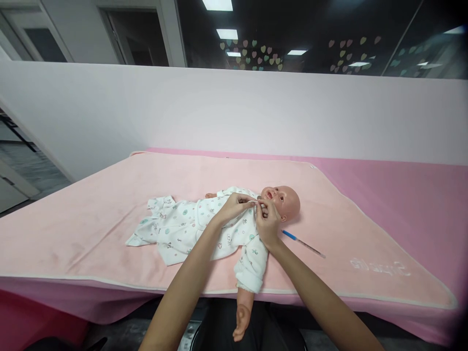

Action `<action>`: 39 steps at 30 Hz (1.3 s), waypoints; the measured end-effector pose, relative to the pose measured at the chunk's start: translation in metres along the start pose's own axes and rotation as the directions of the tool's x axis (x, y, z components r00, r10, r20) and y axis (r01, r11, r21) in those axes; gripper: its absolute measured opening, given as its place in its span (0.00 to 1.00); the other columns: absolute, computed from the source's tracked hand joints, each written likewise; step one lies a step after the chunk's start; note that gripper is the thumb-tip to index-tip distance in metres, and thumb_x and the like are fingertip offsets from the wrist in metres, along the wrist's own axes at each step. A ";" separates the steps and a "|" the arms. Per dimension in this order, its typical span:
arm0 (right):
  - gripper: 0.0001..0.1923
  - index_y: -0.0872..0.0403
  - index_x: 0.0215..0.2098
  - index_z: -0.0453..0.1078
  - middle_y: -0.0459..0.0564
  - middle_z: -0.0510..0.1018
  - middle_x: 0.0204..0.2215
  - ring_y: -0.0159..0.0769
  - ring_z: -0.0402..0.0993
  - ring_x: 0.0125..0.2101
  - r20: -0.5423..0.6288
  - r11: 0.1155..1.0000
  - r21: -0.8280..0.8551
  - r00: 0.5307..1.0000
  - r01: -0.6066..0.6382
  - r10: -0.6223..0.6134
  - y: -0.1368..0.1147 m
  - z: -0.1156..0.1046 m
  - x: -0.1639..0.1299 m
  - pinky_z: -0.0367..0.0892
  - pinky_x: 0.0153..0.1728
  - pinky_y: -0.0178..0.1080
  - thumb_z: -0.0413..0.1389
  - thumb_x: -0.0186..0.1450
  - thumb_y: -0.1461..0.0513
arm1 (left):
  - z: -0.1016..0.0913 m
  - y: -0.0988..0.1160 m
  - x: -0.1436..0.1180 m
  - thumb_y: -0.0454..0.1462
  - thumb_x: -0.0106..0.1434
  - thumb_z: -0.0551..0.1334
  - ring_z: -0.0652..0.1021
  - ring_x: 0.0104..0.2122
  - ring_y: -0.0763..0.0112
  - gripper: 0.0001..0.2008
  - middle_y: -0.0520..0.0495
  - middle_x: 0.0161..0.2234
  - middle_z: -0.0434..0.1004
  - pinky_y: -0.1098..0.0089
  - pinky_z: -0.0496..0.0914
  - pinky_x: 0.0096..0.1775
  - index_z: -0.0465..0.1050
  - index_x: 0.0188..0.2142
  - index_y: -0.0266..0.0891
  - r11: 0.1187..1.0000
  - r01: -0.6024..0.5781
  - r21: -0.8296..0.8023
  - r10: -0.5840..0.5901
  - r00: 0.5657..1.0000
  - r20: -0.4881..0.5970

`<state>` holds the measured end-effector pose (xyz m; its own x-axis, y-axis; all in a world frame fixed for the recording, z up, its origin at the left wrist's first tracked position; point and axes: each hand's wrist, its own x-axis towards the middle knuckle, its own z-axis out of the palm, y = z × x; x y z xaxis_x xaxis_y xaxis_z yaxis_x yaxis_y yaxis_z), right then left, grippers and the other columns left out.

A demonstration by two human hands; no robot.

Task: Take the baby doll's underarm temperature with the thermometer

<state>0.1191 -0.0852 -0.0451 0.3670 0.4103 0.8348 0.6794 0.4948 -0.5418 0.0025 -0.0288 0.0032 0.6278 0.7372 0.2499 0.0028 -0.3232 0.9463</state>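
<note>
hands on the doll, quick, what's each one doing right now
Left hand: closed, pinching the doll's garment at the collar.
Right hand: closed, pinching the same collar under the doll's chin.

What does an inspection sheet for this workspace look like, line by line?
Surface: pale pink plush blanket spread over a darker pink table cover.
Job's things: plastic baby doll lying on its back in a white printed cotton romper, one arm hanging over the near edge.
Clutter: thin blue-and-clear thermometer-like stick beside the doll's head.
Grippers: left hand and right hand both pinching the romper's collar with their fingers.
Cables: nothing seen.
Surroundings: white partition wall, dark glass with heart stickers.
</note>
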 end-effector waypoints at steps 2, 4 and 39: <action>0.05 0.55 0.36 0.67 0.48 0.73 0.28 0.29 0.69 0.26 0.002 1.000 -0.004 1.000 0.001 -0.001 0.000 0.000 0.000 0.67 0.28 0.33 0.51 0.64 0.63 | 0.000 0.000 0.001 0.36 0.54 0.61 0.75 0.37 0.65 0.13 0.44 0.34 0.78 0.69 0.68 0.40 0.76 0.38 0.34 1.000 0.001 -0.005 -0.001 1.000 0.005; 0.05 0.55 0.36 0.67 0.48 0.74 0.28 0.30 0.69 0.27 0.017 1.000 -0.007 1.000 0.003 -0.003 0.001 0.001 -0.001 0.67 0.29 0.34 0.50 0.64 0.64 | 0.000 0.000 0.001 0.36 0.54 0.61 0.75 0.36 0.67 0.13 0.45 0.34 0.78 0.69 0.67 0.40 0.76 0.38 0.34 1.000 0.002 -0.006 -0.002 1.000 -0.010; 0.07 0.55 0.36 0.67 0.49 0.74 0.29 0.31 0.70 0.27 0.071 0.999 0.009 0.997 -0.041 0.041 0.008 0.003 -0.003 0.67 0.28 0.34 0.48 0.64 0.63 | -0.001 -0.002 0.002 0.34 0.51 0.57 0.70 0.31 0.72 0.07 0.50 0.28 0.71 0.72 0.62 0.34 0.72 0.29 0.34 0.997 0.051 0.064 -0.048 0.998 -0.046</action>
<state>0.1210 -0.0802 -0.0522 0.3481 0.4836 0.8031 0.6579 0.4842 -0.5768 0.0034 -0.0257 0.0017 0.5904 0.7785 0.2130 0.0852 -0.3225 0.9427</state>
